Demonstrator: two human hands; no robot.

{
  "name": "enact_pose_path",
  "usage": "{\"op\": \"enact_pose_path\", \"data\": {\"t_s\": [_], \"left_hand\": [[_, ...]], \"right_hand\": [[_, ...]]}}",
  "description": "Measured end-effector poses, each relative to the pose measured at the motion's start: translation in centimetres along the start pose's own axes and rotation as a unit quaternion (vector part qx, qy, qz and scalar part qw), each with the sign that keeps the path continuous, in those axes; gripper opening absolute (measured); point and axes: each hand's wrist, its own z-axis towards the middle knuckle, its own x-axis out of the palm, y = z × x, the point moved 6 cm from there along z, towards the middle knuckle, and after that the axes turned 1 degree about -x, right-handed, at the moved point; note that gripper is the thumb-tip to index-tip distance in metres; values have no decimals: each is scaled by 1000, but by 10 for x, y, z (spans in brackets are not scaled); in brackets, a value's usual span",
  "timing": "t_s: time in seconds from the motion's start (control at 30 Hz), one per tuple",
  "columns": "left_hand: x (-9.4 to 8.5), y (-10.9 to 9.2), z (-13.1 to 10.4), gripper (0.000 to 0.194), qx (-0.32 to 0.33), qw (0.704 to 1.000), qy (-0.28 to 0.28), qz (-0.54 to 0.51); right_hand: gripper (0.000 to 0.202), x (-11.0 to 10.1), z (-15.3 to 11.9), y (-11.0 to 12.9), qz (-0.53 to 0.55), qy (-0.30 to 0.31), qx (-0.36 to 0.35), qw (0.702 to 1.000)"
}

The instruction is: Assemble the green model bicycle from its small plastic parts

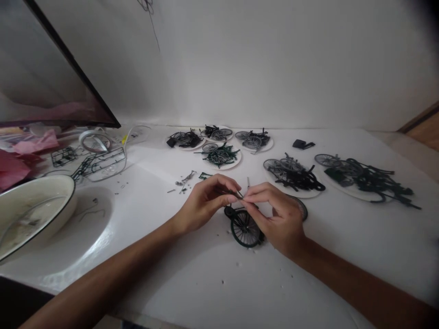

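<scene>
Both of my hands meet near the middle of the table, fingertips almost touching. My left hand (pixel 211 198) pinches a thin dark piece whose kind is too small to make out. Thumb and forefinger of my right hand (pixel 277 214) are pressed together at the same spot, on something hidden between them. Just below the fingers is a partly built model bicycle with a dark spoked wheel (pixel 246 228). Another wheel (pixel 302 208) shows partly behind my right hand. Beyond my left hand lie small metal parts (pixel 185 182) and a green plastic piece (pixel 205 175).
Paper plates heaped with model bicycle parts stand at the back, among them a green heap (pixel 221 155) and a black one (pixel 297 176). A wide plate (pixel 363 183) is at right. On the left are an enamel basin (pixel 70 196), plastic part frames (pixel 104 162) and a screen (pixel 51 68).
</scene>
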Motion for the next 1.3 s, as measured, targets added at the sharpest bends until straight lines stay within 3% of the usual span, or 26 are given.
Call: {"op": "enact_pose_path", "data": {"t_s": [0.53, 0.9, 1.03, 1.17, 1.3], "left_hand": [[-7, -18, 0, 17, 49, 993, 3, 108], [-7, -15, 3, 17, 5, 997, 58, 57], [-11, -16, 2, 17, 5, 994, 60, 94], [-10, -16, 1, 19, -24, 988, 101, 111], [-11, -21, 1, 19, -11, 985, 86, 153]], "right_hand": [[23, -1, -4, 4, 0, 4, -34, 999], [27, 0, -6, 11, -22, 32, -76, 996], [24, 2, -6, 11, -24, 35, -66, 997], [24, 3, -7, 9, -15, 37, -58, 998], [26, 4, -8, 9, -21, 40, -71, 996]]}}
